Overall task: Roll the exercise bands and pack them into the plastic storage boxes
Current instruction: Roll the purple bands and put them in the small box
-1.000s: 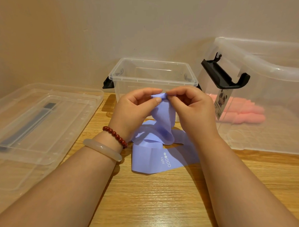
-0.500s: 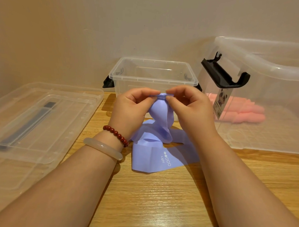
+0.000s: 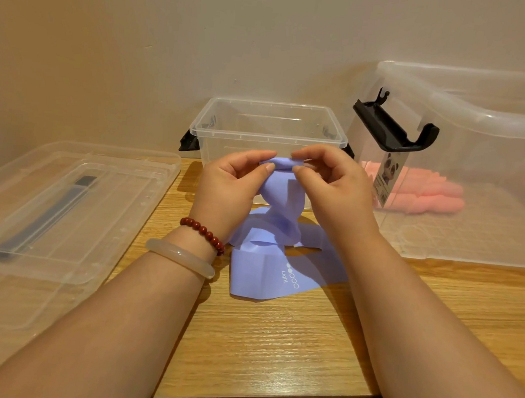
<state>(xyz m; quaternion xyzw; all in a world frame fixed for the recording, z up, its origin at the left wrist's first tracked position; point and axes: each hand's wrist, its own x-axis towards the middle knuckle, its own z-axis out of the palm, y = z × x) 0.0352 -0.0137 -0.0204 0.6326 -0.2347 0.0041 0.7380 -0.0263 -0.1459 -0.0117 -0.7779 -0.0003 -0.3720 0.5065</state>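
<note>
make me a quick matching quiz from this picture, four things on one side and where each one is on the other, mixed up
Things:
1. purple band
2. pink bands
3. clear lid
4. small clear box

Places:
A. flat on the left of the table
B. inside the large box on the right
C. behind the hands, near the wall
D. top end pinched by both hands, the rest on the table

Pairs: 1-D, 2-B, 3-A, 4-C

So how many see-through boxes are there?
2. The small box stands at the back of the table, behind the hands. The big box is on the right, partly cut off, with pink things inside.
</note>
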